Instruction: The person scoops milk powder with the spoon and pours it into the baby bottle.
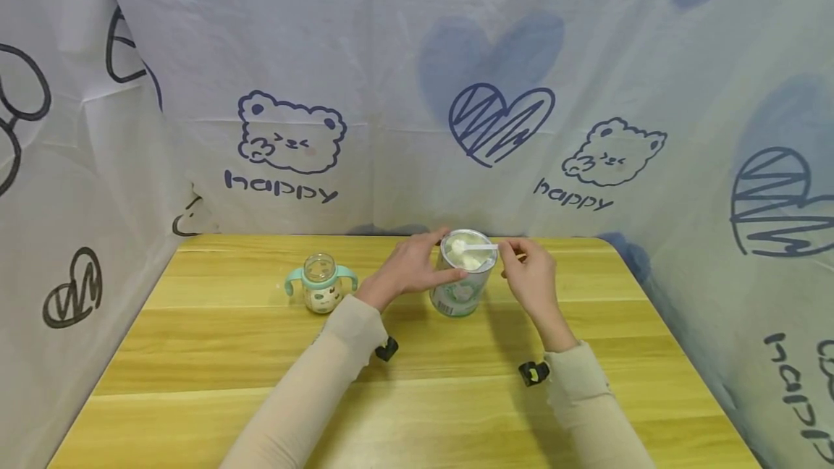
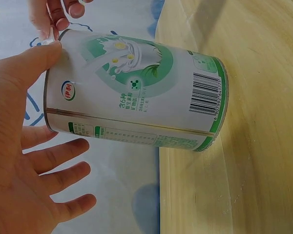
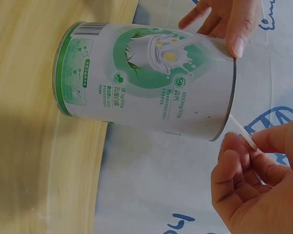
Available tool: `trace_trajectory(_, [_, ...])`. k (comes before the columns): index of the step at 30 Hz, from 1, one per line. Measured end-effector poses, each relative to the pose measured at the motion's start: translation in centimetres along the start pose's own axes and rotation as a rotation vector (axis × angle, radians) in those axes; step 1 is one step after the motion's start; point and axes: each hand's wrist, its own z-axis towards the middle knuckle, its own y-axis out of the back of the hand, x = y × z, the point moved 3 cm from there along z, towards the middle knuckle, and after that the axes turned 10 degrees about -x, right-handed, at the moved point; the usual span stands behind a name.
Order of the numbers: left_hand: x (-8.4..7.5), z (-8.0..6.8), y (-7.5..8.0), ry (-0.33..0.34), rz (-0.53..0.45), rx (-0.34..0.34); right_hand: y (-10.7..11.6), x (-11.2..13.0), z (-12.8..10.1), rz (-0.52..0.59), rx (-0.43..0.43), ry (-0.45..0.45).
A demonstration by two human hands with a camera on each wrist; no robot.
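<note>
A white-and-green milk powder can [image 1: 459, 300] stands upright on the table, its top uncovered and pale powder [image 1: 470, 260] visible inside. My left hand [image 1: 413, 266] steadies it at the rim, thumb on the near side and index finger round the far side. In the left wrist view, the other fingers of that hand extend off the can. Between thumb and fingers, my right hand [image 1: 531, 277] pinches the handle of a white scoop [image 1: 482, 247]. Heaped with powder, the scoop's bowl is over the can's opening; whether it touches the powder I cannot tell.
To the left of the can is a clear baby bottle [image 1: 321, 297] with mint-green handles and an uncovered top. The wooden table [image 1: 195, 353] ends at a hanging printed cloth [image 1: 391, 78] behind and at the sides.
</note>
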Motion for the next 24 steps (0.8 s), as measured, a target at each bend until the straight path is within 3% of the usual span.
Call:
trace_trajectory(7, [0.06,0.09,-0.02,-0.005,0.007,0.002,0.13,-0.17,0.03,-0.013,-0.011,-0.02])
trace_trajectory(17, [0.02,0.16,0.05,0.004,0.016,0.011,0.45,-0.45,0.0,0.069,0.018,-0.204])
trace_trajectory(24, [0.02,0.17,0.0,0.006,0.02,0.017,0.59,-0.34,0.23,0.142,0.02,-0.261])
